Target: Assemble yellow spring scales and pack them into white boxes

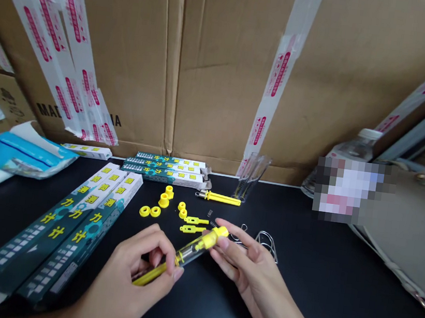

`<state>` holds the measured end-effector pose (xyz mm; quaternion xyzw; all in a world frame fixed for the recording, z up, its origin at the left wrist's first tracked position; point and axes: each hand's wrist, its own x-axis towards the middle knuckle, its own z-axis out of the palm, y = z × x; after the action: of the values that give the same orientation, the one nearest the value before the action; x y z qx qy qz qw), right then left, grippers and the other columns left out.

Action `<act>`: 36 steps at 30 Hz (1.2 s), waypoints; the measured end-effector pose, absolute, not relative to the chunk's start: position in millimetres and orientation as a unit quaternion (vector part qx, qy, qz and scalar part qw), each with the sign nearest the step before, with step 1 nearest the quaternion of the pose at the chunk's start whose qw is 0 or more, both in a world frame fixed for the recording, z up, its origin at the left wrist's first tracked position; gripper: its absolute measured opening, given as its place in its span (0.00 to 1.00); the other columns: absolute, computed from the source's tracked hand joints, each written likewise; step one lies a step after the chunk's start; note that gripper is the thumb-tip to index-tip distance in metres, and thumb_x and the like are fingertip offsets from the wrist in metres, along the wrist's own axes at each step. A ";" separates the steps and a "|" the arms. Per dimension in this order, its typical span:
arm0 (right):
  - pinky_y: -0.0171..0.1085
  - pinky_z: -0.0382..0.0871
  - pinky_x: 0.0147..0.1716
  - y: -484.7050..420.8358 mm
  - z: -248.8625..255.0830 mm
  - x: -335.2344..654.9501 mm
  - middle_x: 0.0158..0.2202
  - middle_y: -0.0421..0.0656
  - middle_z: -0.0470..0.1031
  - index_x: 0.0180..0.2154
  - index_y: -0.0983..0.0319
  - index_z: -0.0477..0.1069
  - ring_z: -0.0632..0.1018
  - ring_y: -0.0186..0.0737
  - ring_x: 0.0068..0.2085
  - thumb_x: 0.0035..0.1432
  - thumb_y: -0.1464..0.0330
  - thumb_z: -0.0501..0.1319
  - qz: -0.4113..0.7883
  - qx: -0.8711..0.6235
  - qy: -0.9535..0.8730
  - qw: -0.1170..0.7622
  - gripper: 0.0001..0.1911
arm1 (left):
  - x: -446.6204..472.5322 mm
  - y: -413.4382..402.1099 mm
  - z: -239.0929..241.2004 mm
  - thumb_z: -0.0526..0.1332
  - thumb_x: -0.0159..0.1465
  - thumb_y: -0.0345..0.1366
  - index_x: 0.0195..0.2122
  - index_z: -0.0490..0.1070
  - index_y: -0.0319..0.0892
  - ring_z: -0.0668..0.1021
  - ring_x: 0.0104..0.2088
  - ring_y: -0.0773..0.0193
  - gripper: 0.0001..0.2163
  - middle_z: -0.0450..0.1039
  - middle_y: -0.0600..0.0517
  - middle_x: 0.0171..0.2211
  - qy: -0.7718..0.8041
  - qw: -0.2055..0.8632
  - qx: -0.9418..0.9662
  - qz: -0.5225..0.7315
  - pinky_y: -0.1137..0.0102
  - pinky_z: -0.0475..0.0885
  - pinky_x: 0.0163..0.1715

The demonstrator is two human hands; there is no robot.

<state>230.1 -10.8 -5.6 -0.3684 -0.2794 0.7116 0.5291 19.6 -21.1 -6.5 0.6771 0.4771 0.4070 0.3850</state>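
A clear tube of a spring scale (189,253) with a yellow insert is held at a slant between both hands. My left hand (131,268) is closed around its lower part. At the upper end, the thumb and fingers of my right hand (248,268) pinch the yellow cap (213,237), which sits on the tube mouth. Just beyond lie two flat yellow slotted pieces (193,229), small springs (210,213) and bent metal hooks (266,243). Several yellow caps and rings (164,199) lie farther left.
Printed spring scale boxes (83,215) lie at left, with more boxes (167,170) at the back. Clear tubes (251,177) stand by a yellow scale insert (219,198). At right are a bottle (358,147) and a beige bag (402,231); a blue packet (29,150) lies far left. Cardboard (223,77) walls the back.
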 end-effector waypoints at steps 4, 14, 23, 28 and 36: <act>0.30 0.77 0.49 -11.0 -6.3 230.7 0.39 0.42 0.82 0.40 0.63 0.81 0.82 0.33 0.43 0.55 0.67 0.73 0.713 -0.366 -0.298 0.519 0.11 | 19.2 -20.6 -6.1 0.60 0.63 0.36 0.25 0.65 0.45 0.67 0.26 0.67 0.10 0.61 0.56 0.27 0.478 0.389 0.679 0.400 0.74 0.60 0.22; 0.32 0.77 0.49 -10.6 -6.1 230.0 0.38 0.41 0.82 0.44 0.60 0.80 0.82 0.33 0.42 0.53 0.67 0.74 0.714 -0.374 -0.267 0.528 0.15 | 19.5 -20.1 -6.5 0.60 0.63 0.36 0.25 0.65 0.45 0.66 0.26 0.67 0.09 0.61 0.56 0.27 0.482 0.395 0.674 0.397 0.73 0.60 0.22; 0.31 0.77 0.50 -10.3 -8.2 231.9 0.35 0.39 0.80 0.31 0.64 0.79 0.80 0.30 0.40 0.55 0.68 0.73 0.714 -0.370 -0.290 0.518 0.07 | 19.5 -21.1 -7.2 0.60 0.62 0.36 0.24 0.65 0.45 0.66 0.25 0.68 0.10 0.60 0.57 0.27 0.489 0.397 0.668 0.396 0.74 0.60 0.22; 0.31 0.77 0.49 -10.9 -8.2 231.7 0.37 0.41 0.82 0.41 0.61 0.80 0.82 0.32 0.41 0.53 0.68 0.75 0.715 -0.374 -0.267 0.527 0.13 | 19.5 -20.7 -6.7 0.60 0.62 0.36 0.24 0.65 0.45 0.66 0.25 0.68 0.10 0.60 0.57 0.27 0.486 0.394 0.672 0.397 0.74 0.60 0.22; 0.29 0.76 0.49 -9.2 -6.0 231.2 0.38 0.41 0.82 0.36 0.64 0.81 0.81 0.31 0.42 0.55 0.66 0.73 0.718 -0.370 -0.299 0.508 0.08 | 18.7 -21.8 -8.2 0.61 0.62 0.35 0.24 0.65 0.44 0.66 0.25 0.68 0.09 0.60 0.57 0.27 0.484 0.393 0.673 0.399 0.75 0.60 0.21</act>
<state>231.2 -9.2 -6.0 -0.3696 -0.2989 0.7182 0.5082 18.7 -21.8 -8.2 0.6727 0.4839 0.3985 0.3931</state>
